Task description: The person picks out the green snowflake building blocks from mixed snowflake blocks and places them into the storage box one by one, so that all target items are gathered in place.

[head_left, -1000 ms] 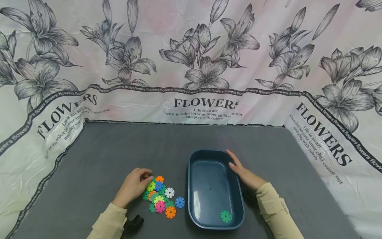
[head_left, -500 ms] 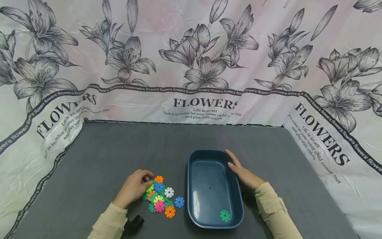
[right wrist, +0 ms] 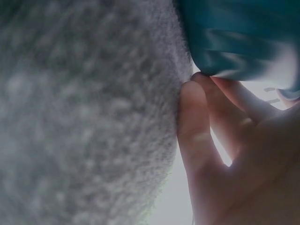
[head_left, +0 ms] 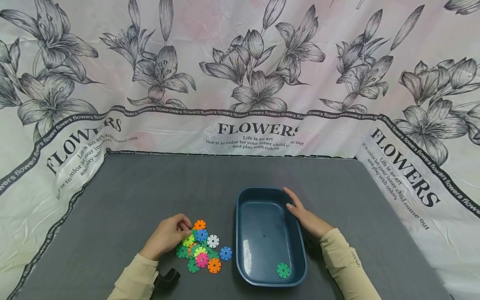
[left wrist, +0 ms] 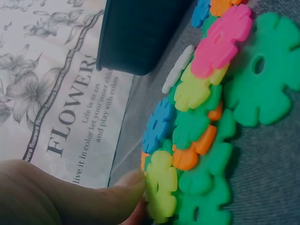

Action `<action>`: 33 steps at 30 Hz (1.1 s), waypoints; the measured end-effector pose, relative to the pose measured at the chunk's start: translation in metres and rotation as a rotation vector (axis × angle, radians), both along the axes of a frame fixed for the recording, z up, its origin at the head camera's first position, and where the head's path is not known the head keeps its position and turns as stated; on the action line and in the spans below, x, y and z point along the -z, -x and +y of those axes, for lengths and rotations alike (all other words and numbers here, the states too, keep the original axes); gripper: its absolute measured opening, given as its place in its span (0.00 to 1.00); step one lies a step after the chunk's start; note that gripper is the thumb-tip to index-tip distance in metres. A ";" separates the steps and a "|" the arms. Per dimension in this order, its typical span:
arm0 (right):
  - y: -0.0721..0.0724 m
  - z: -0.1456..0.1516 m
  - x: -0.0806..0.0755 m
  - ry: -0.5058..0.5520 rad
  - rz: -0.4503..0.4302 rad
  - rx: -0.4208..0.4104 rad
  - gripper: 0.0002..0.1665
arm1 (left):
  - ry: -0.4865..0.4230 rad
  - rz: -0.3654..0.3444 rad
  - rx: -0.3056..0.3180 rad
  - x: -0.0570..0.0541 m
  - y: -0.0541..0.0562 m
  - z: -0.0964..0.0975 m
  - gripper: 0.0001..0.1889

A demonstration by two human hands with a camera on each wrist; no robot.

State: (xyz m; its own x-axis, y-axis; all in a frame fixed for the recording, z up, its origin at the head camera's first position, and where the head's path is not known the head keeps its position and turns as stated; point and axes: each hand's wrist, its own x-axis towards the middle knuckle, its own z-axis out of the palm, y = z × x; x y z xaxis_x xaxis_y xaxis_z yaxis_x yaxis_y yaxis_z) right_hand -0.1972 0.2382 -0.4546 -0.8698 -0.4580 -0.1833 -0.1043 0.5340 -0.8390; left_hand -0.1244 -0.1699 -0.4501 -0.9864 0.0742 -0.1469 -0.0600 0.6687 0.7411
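Pile of notched plastic discs point(head_left: 200, 251) on gray table point(head_left: 337, 183), left of blue tray point(head_left: 264, 225); one green disc point(head_left: 283, 270) lies in tray, near end, right side. Left hand point(head_left: 166, 235) at pile's far left edge, fingers curled, thumb tip touching a yellow disc point(left wrist: 161, 187) in left wrist view; other fingertips mostly hidden, can't tell if anything is pinched. Right hand point(head_left: 307, 219) rests on far part of tray's right wall, fingers spread, thumb at rim. Risks, my guess: loosely stacked discs could drag neighbors along or slide off; a flat disc could slip from fingertips, little edge to catch; tray could shift if right hand pushes sideways. Orientation: discs round, no long axis, faces mostly up, some tilted where they overlap; tray's long axis runs near to far, far end slightly left in head view, mouth up
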 end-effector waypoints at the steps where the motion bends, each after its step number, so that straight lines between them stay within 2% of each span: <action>1: 0.000 0.000 0.000 0.000 0.003 -0.002 0.34 | -0.002 -0.014 -0.002 0.000 0.000 0.000 0.06; 6: 0.000 0.001 0.000 0.011 0.005 -0.008 0.34 | 0.052 -0.054 0.008 -0.005 -0.004 0.004 0.12; 11: 0.000 0.001 0.000 0.021 -0.011 -0.003 0.34 | 0.112 -0.029 0.035 -0.006 -0.008 0.007 0.15; 19: 0.002 0.002 0.002 0.002 0.013 -0.005 0.33 | 0.022 -0.056 0.010 -0.005 -0.003 0.006 0.11; 26: 0.002 0.003 0.006 -0.002 0.025 -0.009 0.33 | 0.061 -0.002 -0.023 -0.006 -0.001 0.002 0.07; 33: 0.003 0.002 0.004 -0.012 0.027 -0.008 0.33 | -0.032 -0.042 -0.069 -0.011 0.001 -0.004 0.04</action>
